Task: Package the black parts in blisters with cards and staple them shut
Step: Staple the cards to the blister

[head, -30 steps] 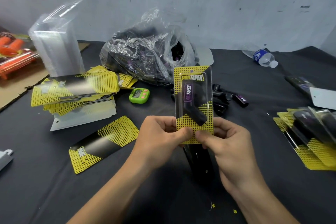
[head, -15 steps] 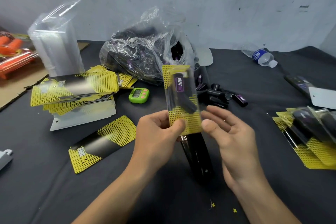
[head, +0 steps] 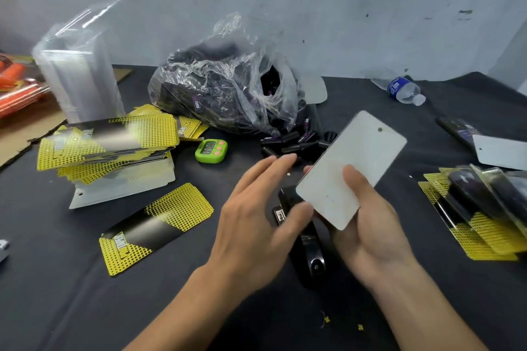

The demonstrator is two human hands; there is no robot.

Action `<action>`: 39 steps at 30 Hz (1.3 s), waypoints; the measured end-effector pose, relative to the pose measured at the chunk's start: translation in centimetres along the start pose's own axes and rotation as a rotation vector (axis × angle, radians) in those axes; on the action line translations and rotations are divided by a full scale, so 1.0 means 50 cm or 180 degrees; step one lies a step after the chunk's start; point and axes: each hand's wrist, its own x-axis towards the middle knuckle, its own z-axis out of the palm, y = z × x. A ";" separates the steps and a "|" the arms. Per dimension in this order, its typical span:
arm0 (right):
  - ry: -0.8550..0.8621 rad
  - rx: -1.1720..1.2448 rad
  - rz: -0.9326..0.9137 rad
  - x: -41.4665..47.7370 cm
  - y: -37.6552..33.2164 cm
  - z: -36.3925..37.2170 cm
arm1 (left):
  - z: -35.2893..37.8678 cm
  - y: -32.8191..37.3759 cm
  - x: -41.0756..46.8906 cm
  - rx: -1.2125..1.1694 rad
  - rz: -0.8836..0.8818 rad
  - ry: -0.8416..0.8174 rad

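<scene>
Blister pack (head: 356, 151) in right hand (head: 370, 236)

The blister pack (head: 350, 162) passed from left hand (head: 256, 216) to right hand (head: 370, 234), white back showing.

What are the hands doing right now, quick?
Left hand: open, fingers straight, holding nothing, over the stapler.
Right hand: holding the blister pack, white back facing up, thumb pressed on it.
</scene>
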 end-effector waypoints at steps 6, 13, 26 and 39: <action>0.0167 -0.0331 0.0108 0.006 0.011 -0.003 | 0.010 -0.013 0.007 -0.1051 -0.0716 -0.0138; -0.0161 -0.0941 -0.0167 0.006 0.021 -0.001 | 0.014 -0.025 0.009 -0.0878 -0.0910 -0.0110; -0.0230 -0.1064 -0.0324 0.013 0.007 -0.019 | 0.033 -0.028 0.005 -0.1108 -0.0823 0.0257; -0.1328 -0.0209 0.0337 -0.015 -0.049 -0.035 | 0.024 0.015 0.009 -0.0695 -0.0751 0.0187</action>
